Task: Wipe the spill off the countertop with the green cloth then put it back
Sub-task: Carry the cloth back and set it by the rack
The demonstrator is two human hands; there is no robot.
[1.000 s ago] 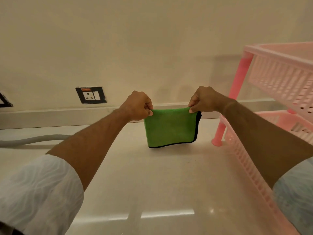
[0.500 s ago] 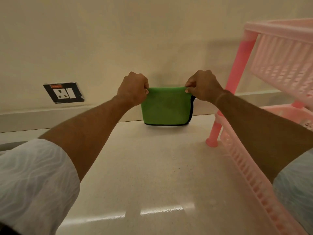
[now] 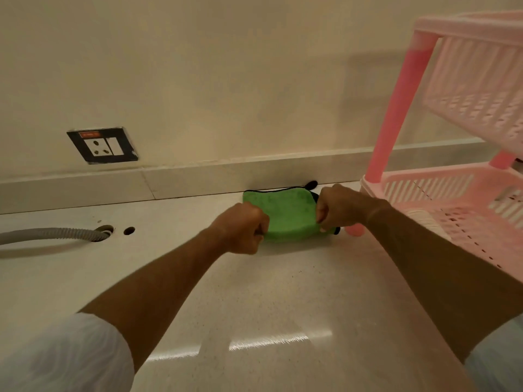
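Observation:
The folded green cloth (image 3: 285,215), edged in black, lies on the pale countertop (image 3: 254,301) close to the back wall, just left of the pink rack's leg. My left hand (image 3: 243,227) grips its near left corner. My right hand (image 3: 339,207) pinches its near right corner. Both fists cover the cloth's front edge. No spill shows on the counter.
A pink plastic two-tier rack (image 3: 464,205) stands at the right, its leg (image 3: 355,230) beside the cloth. A grey corrugated hose (image 3: 51,234) runs into a hole in the counter at the left, next to a small second hole (image 3: 129,230). A wall socket (image 3: 102,145) sits above.
Both hands have brought the cloth down from hanging upright in the air to lying flat on the counter by the back wall.

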